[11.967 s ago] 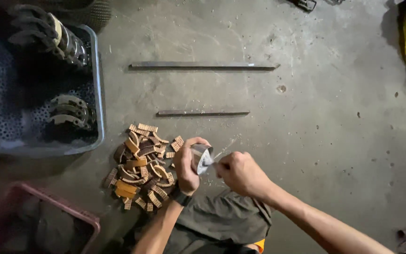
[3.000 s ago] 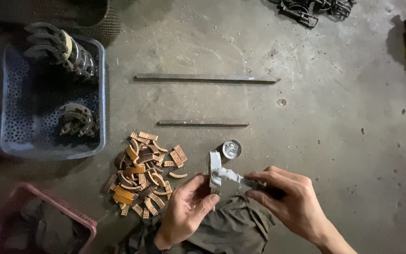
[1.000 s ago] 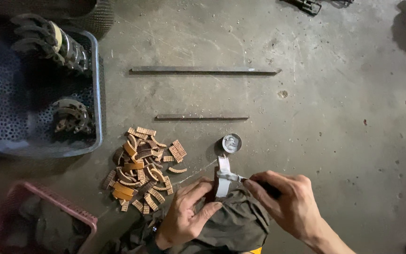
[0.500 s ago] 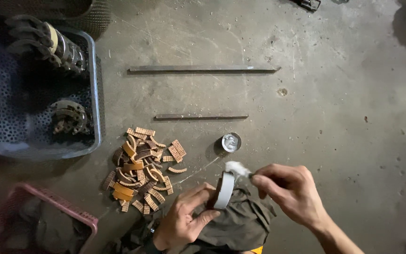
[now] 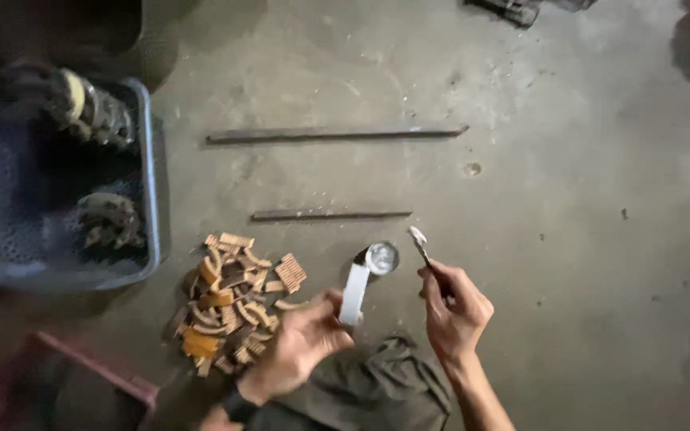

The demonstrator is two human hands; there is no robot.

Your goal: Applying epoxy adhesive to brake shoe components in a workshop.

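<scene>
Curved pale metal strip (image 5: 354,294) stands upright in your left hand (image 5: 301,345), fingers clenched around its lower end, presenting its face to the thin white-tipped brush (image 5: 422,249) pinched in your right hand (image 5: 454,311). Small round tin (image 5: 382,258) sits just beyond, on bare concrete floor (image 5: 569,239).

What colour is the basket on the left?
Blue, perforated; the basket shows in the head view.

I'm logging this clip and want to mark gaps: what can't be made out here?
Head view only:
- Parts in the blue crate: too dark to identify.
- Tip of the tool in the right hand: blurred.
- Contents of the small tin: too small.
- Reddish bin: cut off by the frame's bottom edge.
</scene>
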